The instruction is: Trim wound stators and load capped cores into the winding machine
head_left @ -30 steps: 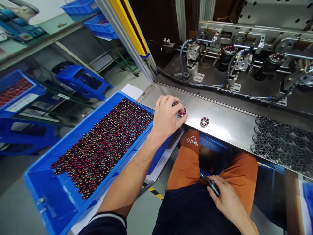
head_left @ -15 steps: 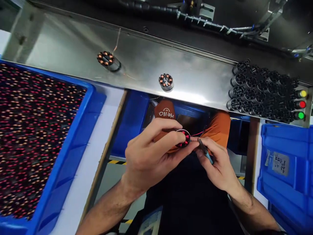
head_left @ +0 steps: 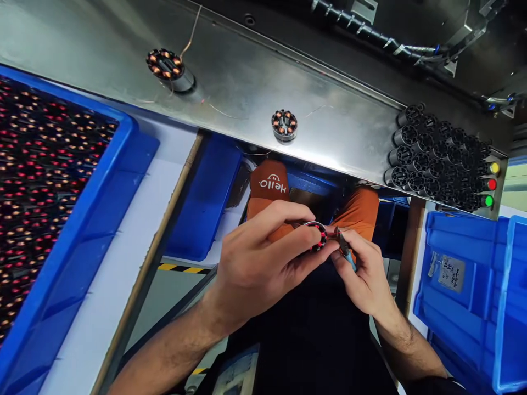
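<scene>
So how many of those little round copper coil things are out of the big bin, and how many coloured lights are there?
Round copper-wound coil rings on the steel shelf: 2
Coil ring in the left hand: 1
Round lights, yellow, red, green: 3
Total: 6

A steel desk (head_left: 230,82) gleams under overhead light; blue bins (head_left: 473,296) flank it, and the grey floor (head_left: 173,296) carries yellow-black tape (head_left: 183,268).
</scene>
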`<state>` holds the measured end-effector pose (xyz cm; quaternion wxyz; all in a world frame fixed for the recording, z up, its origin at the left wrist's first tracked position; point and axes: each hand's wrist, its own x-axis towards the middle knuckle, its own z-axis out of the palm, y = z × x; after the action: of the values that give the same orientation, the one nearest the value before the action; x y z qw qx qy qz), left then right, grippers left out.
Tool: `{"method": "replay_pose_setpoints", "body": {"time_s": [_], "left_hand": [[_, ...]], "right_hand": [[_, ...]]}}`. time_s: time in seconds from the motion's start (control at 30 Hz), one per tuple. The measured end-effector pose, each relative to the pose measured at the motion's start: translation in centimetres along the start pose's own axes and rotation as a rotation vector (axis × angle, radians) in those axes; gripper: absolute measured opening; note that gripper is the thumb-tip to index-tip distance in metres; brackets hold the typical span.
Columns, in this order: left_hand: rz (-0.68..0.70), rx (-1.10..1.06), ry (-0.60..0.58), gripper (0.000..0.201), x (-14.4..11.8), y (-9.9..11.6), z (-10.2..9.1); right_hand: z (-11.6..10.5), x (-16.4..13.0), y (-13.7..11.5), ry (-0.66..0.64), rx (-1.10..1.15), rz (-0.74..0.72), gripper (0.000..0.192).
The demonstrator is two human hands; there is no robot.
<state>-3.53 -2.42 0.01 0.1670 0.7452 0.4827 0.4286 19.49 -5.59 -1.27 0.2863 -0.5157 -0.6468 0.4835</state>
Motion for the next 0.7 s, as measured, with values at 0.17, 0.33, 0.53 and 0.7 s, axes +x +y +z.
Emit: {"method": "replay_pose_setpoints", "body": {"time_s": [0.17, 0.33, 0.53, 0.7], "left_hand": [[-0.016, -0.004, 0.013, 0.02, -0.24, 0.0, -0.12], [-0.031, -0.014, 0.01, 0.02, -0.54, -0.15, -0.01], [-0.025, -0.026, -0.004, 0.021, -0.77, -0.05, 0.21], [-0.039, -0.026, -0.003, 0.021, -1.01, 0.15, 0.34]], "right_hand": [[0.38, -0.16, 0.11, 0.011, -0.016, -0.005, 0.056], [0.3, -0.06, 0.36, -0.005, -0.028, -0.01, 0.056], [0.02, -0.28, 0.61, -0.012, -0.035, -0.025, 0.06], [0.24, -0.61, 0.68, 0.017, -0.069, 0.0, 0.057]]}}
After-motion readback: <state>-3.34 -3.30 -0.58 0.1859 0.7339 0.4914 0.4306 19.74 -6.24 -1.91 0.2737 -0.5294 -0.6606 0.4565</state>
